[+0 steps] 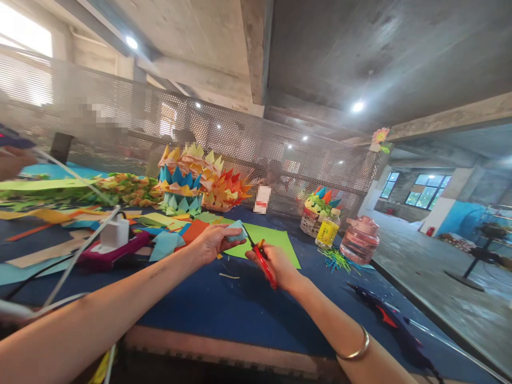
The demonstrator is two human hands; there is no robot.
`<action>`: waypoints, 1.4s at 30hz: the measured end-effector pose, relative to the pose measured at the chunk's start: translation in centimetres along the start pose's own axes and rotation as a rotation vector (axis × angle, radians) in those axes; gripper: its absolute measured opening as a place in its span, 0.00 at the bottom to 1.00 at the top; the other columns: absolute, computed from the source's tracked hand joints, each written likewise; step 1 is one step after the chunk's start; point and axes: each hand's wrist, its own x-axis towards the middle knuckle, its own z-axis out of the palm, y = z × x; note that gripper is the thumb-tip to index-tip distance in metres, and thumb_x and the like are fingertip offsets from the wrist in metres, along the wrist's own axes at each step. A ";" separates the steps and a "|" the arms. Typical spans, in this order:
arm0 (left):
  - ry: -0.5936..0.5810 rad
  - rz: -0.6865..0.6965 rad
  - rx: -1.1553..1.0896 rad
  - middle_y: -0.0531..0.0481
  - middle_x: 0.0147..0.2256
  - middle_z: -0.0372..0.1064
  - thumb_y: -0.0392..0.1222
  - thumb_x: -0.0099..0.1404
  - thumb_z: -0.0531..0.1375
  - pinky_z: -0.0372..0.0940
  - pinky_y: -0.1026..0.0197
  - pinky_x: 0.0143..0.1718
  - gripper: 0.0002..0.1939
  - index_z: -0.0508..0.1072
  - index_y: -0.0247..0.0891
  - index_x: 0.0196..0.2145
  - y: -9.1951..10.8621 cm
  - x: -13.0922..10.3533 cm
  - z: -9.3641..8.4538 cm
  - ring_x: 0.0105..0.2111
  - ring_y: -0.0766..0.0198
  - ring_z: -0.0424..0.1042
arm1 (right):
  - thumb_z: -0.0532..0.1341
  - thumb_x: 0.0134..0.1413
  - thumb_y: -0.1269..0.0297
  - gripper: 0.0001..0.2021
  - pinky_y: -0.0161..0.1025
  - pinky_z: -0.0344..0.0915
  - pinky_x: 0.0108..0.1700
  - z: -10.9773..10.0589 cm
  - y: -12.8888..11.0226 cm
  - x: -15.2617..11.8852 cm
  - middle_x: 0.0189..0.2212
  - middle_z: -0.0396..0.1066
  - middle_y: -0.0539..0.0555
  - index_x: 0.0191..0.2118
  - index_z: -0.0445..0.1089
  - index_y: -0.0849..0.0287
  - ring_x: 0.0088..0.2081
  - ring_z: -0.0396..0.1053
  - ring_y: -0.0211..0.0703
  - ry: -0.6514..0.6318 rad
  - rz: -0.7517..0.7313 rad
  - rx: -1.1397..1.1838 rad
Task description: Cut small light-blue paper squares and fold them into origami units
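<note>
Between the fingers of my left hand (212, 243) is a small piece of light blue paper (237, 230), held over the table. My right hand (278, 264) grips a pair of scissors (264, 265) by its red handles, and the dark blades (248, 233) point up and left against the blue paper. Whether the blades are cutting into it I cannot tell. Beneath both hands lies a bright green sheet (276, 242). A thin paper sliver (229, 276) rests on the dark blue tabletop (208, 304) nearby.
Folded-paper bowls (192, 181) stand at the back. Coloured strips and a purple power strip (114, 250) lie left. To the right are a yellow-labelled bottle (328, 230), a pink jug (360, 240) and a glue gun (390, 320). Another person's hand (14, 161) shows at far left.
</note>
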 end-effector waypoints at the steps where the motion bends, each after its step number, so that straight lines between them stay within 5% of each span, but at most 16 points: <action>1: -0.003 -0.004 0.002 0.47 0.21 0.73 0.25 0.46 0.65 0.72 0.67 0.31 0.06 0.72 0.28 0.22 0.0 -0.1 0.1 0.23 0.62 0.74 | 0.53 0.52 0.48 0.19 0.31 0.50 0.24 0.0 0.0 0.0 0.19 0.58 0.47 0.25 0.62 0.61 0.21 0.54 0.33 0.009 -0.004 -0.020; 16: -0.035 -0.081 0.043 0.45 0.26 0.74 0.24 0.48 0.63 0.72 0.68 0.27 0.06 0.71 0.28 0.25 -0.9 -0.5 0.4 0.24 0.64 0.74 | 0.54 0.51 0.47 0.20 0.32 0.52 0.25 0.1 -0.3 -0.4 0.23 0.64 0.50 0.31 0.66 0.62 0.24 0.59 0.35 -0.002 0.020 -0.013; 28: -0.053 -0.095 0.034 0.45 0.26 0.74 0.24 0.47 0.64 0.71 0.70 0.25 0.06 0.72 0.28 0.24 -0.8 -0.6 0.5 0.23 0.65 0.74 | 0.52 0.54 0.49 0.20 0.33 0.53 0.27 0.3 -0.2 -0.2 0.24 0.66 0.52 0.26 0.67 0.62 0.25 0.62 0.38 0.031 -0.060 -0.034; 42: -0.046 -0.088 0.109 0.46 0.25 0.74 0.26 0.42 0.67 0.68 0.70 0.19 0.10 0.72 0.28 0.25 -0.8 -1.4 0.9 0.19 0.69 0.70 | 0.53 0.52 0.46 0.20 0.32 0.51 0.24 0.3 0.0 -0.4 0.21 0.63 0.50 0.28 0.65 0.61 0.22 0.58 0.36 0.065 0.015 -0.099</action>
